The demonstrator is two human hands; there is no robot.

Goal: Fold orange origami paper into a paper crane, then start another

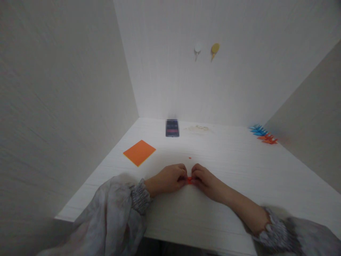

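Between my fingertips is a small folded piece of orange-red paper (189,180), mostly hidden by the fingers. My left hand (174,177) pinches it from the left, and my right hand (206,180) pinches it from the right. Both hands are close together, low over the white table. Just beyond them lies a tiny orange-red scrap (190,158). Farther left, a flat stack of square orange paper (139,153) rests on the table, with a thin yellow edge showing.
At the far right stand rows of folded blue paper figures (258,130) and orange paper figures (268,138). A dark, blurred-out rectangular object (172,128) is by the back wall. A white hook (197,48) and a yellow hook (215,49) are on that wall.
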